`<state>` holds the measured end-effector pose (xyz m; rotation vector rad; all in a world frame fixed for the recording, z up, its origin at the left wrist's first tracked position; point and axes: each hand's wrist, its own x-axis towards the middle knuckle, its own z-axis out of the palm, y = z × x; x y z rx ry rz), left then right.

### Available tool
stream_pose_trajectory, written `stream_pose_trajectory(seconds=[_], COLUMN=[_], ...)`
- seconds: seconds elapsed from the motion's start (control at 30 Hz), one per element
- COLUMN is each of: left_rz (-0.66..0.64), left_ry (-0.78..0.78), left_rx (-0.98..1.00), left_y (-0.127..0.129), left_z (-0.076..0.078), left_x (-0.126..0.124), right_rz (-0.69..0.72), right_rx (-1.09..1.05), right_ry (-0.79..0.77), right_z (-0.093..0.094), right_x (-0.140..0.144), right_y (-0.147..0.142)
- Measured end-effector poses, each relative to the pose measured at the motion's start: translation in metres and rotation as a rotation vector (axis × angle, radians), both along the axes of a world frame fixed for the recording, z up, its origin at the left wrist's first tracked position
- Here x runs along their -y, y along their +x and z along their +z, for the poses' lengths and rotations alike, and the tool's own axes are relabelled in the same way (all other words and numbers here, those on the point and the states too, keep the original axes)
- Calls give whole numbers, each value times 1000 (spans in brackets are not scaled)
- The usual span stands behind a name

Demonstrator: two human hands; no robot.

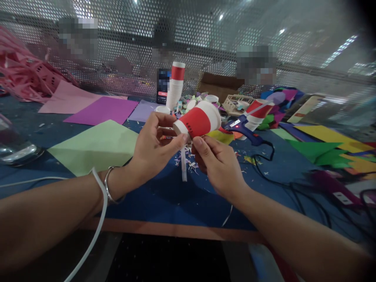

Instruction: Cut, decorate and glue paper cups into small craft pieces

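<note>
Over blue worktop (158,207), left of blue plastic glue gun (247,131), clamping in the grip of left hand (152,143) and right hand (219,164) a tilted red-and-white paper cup (199,120). Could dent it by oversqueezing, scorch it by brushing glue gun, or, slackening, drop it onto shredded coloured paper scraps (192,166).

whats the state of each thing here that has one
red-and-white cup: tilted, wide end rightward
left hand: gripping cup's narrow end
right hand: curled, gripping cup's side
glue gun: red light on
phone: upright, screen lit
cup stack: nested, standing
pale green sheet: lying flat
</note>
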<state>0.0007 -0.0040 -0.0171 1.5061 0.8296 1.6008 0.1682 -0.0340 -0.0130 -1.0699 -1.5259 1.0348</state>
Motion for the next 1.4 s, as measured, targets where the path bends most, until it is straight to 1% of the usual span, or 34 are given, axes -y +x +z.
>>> stream_pose_trajectory(seconds=[0.1, 0.2, 0.43, 0.57, 0.83, 0.9, 1.03, 1.13, 1.23, 1.4], left_rz=[3, -8, 19, 35, 79, 61, -14, -31, -10, 26], left_ry=[-47, -98, -90, -43, 118, 148, 182, 201, 216, 238], left_rx=[42, 32, 50, 39, -43, -54, -73, -51, -48, -124], left_y=[-1, -1, 0, -1, -4, -5, -5, -2, 1, 0], left_z=[-2, -3, -1, -1, -3, -5, -7, -7, -8, -15], left_x=[-4, -3, 0, -1, -2, -2, 0, 3, 5, 6], right_rz=[-1, -4, 11, 48, 67, 75, 82, 83, 71, 55], right_rx=[-14, -33, -28, -58, -123, -135, -151, -182, -190, -125], right_ry=[2, 19, 4, -35, -80, -91, -120, -115, -82, -42], right_z=[1, 2, 2, 1, 3, 4, 6, 6, 5, 0], right_x=[1, 2, -1, -2, -1, -1, -1, 0, 1, 2], right_y=[0, 0, 3, 2, 1, 1, 0, 0, -1, 0])
